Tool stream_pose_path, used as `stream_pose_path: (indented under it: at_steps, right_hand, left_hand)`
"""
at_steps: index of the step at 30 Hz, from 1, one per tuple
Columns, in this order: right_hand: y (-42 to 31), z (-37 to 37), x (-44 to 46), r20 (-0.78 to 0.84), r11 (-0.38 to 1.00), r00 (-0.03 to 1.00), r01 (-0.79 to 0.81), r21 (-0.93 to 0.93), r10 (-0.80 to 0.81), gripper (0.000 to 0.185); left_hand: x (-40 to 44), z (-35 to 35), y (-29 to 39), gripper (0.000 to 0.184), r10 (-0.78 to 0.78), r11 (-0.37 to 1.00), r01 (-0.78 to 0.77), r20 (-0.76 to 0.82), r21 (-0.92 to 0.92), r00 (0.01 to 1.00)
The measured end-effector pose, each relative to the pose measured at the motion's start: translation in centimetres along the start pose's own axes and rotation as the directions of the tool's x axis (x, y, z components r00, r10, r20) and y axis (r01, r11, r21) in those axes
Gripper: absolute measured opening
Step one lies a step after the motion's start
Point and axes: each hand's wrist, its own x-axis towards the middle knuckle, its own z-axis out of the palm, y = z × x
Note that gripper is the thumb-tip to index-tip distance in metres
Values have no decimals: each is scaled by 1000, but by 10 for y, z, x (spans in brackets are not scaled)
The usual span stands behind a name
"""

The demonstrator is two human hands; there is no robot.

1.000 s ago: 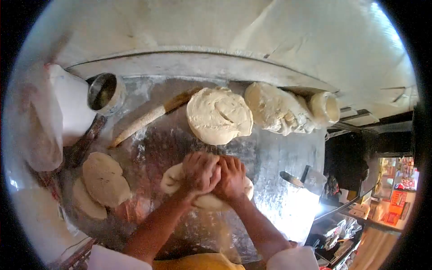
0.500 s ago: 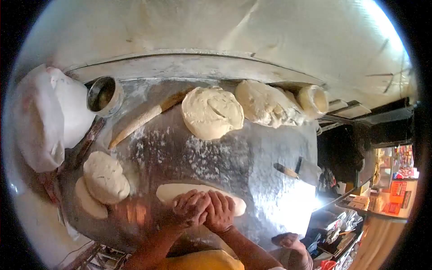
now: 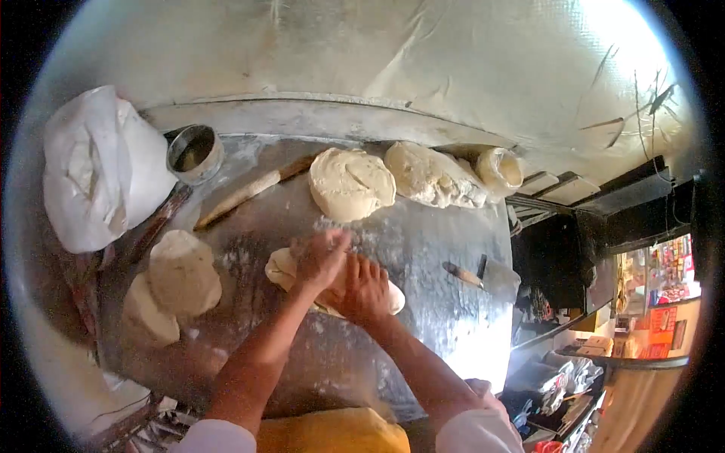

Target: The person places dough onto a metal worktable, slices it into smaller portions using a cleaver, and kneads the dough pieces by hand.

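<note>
In the head view, the left hand (image 3: 325, 260) and the right hand (image 3: 361, 291) are close together over a pale, elongated, folded piece of soft dough (image 3: 282, 270). It lies beneath them on a flour-dusted, dark grey work surface (image 3: 423, 245), one end showing left of the grip and the other to its right. The left hand is blurred, and whether its fingers close on the dough cannot be told. The right hand bears down on top with bent fingers; how firmly it clasps the dough is hidden.

Just beyond the grip sits a thick, round, cream-coloured mound of dough (image 3: 352, 185). Past it to the right are a larger, lumpy, floured dough mass (image 3: 432, 175) and a pale, round-mouthed tub (image 3: 498, 171).

Left of the grip, two flat, off-white dough pieces (image 3: 185, 273) overlap. Farther out on that side lie a long, tapering wooden rod (image 3: 253, 192), a dull metal cup (image 3: 195, 155) and a bulging white plastic bag (image 3: 106, 174).

Right of the grip rests a broad-bladed scraper with a wooden handle (image 3: 464, 275).
</note>
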Motion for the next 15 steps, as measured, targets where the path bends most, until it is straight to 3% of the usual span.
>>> stream_pose_path:
  at_steps: [2, 3, 5, 6, 7, 8, 10, 11, 13, 14, 15]
  right_hand:
    - [-13, -40, -40, 144, 976, 971, 171, 132, -190, 91]
    - [-13, -44, -55, 172, 981, 973, 128, 147, -152, 94]
    - [-17, -41, -74, 178, 987, 980, 58, 148, -84, 97]
    - [-25, -31, -80, 155, 990, 986, 37, 139, -58, 97]
    - [-24, 2, -94, 68, 981, 989, 117, 154, -129, 94]
    - [-27, 20, -106, 43, 980, 980, 195, 46, -197, 90]
    - [-31, 39, -112, -94, 972, 969, 220, -81, -228, 88]
    - [-34, 40, -116, -72, 976, 975, 205, -68, -210, 88]
    - [-22, 38, -98, 14, 978, 985, 170, 120, -173, 86]
    - [-20, 36, -91, 13, 978, 984, 175, 116, -178, 86]
    - [-21, 32, -86, -16, 979, 987, 159, 124, -159, 73]
  left_hand:
    - [-30, -58, 51, 65, -112, 993, 114, -39, 34, 993]
    - [-62, -86, 60, 68, -19, 936, 31, -37, 351, 999]
    - [-114, -95, 21, 74, -16, 987, 21, -33, 158, 999]
    - [-139, -99, 7, 75, 47, 980, -37, -48, 198, 998]
    - [-157, -103, -5, 77, 104, 967, -86, -63, 240, 993]
    - [-166, -106, -19, 77, 95, 966, -78, -59, 246, 994]
    - [-172, -108, -45, 80, 325, 918, -298, -63, 262, 944]
    - [-171, -112, -21, 78, 124, 930, -104, -34, 353, 992]
    - [-154, -102, -27, 77, 117, 938, -100, -32, 333, 993]
    - [-147, -98, -30, 76, 119, 941, -100, -39, 324, 992]
    - [-143, -98, -32, 76, 123, 942, -101, -49, 320, 991]
